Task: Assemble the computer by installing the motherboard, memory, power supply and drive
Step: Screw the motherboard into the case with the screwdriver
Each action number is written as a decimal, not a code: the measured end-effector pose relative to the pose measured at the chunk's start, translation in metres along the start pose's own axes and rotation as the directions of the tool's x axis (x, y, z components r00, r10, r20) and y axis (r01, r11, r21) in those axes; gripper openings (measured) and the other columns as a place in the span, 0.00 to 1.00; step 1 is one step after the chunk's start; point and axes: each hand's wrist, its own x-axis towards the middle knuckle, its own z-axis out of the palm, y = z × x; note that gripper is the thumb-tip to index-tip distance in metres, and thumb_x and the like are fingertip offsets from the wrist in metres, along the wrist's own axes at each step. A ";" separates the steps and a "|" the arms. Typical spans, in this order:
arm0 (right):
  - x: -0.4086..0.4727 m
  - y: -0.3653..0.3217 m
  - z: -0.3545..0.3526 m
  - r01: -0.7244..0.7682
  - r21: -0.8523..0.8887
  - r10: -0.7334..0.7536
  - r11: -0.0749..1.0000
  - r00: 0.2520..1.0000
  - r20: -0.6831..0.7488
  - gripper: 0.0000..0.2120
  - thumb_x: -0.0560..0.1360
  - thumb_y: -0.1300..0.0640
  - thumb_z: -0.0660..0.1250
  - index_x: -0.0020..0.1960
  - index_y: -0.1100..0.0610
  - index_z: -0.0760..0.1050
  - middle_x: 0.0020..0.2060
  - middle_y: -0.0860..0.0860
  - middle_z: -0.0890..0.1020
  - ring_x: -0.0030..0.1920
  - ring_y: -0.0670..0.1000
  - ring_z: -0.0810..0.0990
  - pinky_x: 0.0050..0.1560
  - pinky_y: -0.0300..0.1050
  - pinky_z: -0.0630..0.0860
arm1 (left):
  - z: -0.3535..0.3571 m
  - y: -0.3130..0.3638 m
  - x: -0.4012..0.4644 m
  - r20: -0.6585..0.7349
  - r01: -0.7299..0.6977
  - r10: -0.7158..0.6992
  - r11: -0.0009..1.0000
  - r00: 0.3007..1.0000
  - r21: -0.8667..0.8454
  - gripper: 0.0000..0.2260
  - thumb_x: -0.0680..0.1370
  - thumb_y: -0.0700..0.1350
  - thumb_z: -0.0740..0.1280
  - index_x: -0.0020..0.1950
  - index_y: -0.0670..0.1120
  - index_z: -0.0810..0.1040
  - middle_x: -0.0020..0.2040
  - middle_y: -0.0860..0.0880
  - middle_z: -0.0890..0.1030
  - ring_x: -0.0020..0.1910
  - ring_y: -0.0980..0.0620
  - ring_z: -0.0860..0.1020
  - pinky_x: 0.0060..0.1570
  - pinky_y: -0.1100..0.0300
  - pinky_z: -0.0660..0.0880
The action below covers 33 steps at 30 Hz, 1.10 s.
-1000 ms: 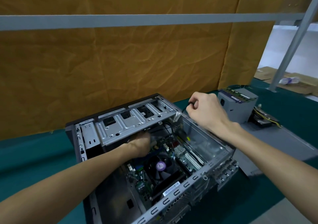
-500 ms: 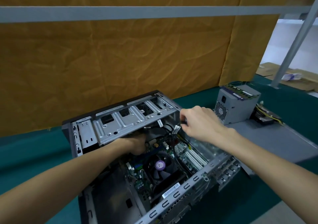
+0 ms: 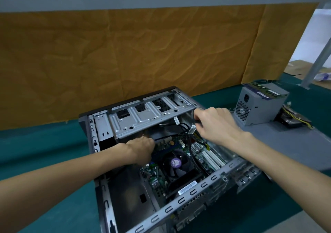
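Both hands have sunk lower since a second ago: the right hand, then raised at the case's far corner, now hangs over the open grey metal computer case, its grip pinching a thin black cable with a white tag. Just left of it runs the silver perforated drive cage. The left hand reaches under that cage with fingers curled and hidden; whether its grip holds anything I cannot tell. Below both hands the green motherboard sits in the case, its black cooler fan with a purple hub between the two wrists. Beyond the right hand, well apart, the grey boxy power supply stands on a flat grey panel on the green surface, with green memory sticks lying on top of it.
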 end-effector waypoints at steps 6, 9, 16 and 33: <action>0.011 -0.012 -0.003 0.037 -0.039 -0.037 0.999 0.999 -0.008 0.06 0.79 0.51 0.65 0.48 0.54 0.72 0.34 0.52 0.76 0.37 0.60 0.80 0.35 0.47 0.65 | 0.007 -0.011 -0.006 0.097 0.046 -0.050 0.998 0.994 0.046 0.07 0.79 0.33 0.62 0.55 0.39 0.76 0.57 0.42 0.77 0.51 0.47 0.77 0.43 0.60 0.73; 0.013 -0.014 -0.003 0.042 -0.028 -0.042 0.999 0.999 -0.008 0.07 0.79 0.52 0.65 0.46 0.54 0.70 0.32 0.51 0.72 0.35 0.59 0.78 0.34 0.47 0.65 | 0.009 -0.012 -0.003 0.208 0.064 -0.069 0.998 0.976 0.030 0.13 0.82 0.36 0.59 0.65 0.35 0.73 0.62 0.40 0.74 0.57 0.42 0.77 0.49 0.55 0.71; 0.009 -0.007 -0.006 -0.001 0.028 0.001 1.000 1.000 -0.017 0.05 0.79 0.54 0.64 0.49 0.56 0.73 0.39 0.54 0.82 0.41 0.60 0.82 0.37 0.48 0.73 | 0.012 -0.008 0.005 0.111 0.090 -0.076 0.988 0.991 -0.129 0.16 0.82 0.41 0.60 0.70 0.38 0.72 0.57 0.43 0.76 0.51 0.46 0.74 0.53 0.53 0.73; -0.009 0.018 -0.012 -0.099 0.235 0.100 0.967 0.995 0.008 0.05 0.77 0.54 0.69 0.51 0.52 0.82 0.43 0.49 0.82 0.47 0.57 0.81 0.43 0.48 0.74 | -0.022 0.058 0.037 -0.499 -0.521 0.359 0.822 0.789 -0.231 0.22 0.84 0.43 0.57 0.79 0.42 0.62 0.79 0.44 0.64 0.77 0.46 0.63 0.75 0.58 0.59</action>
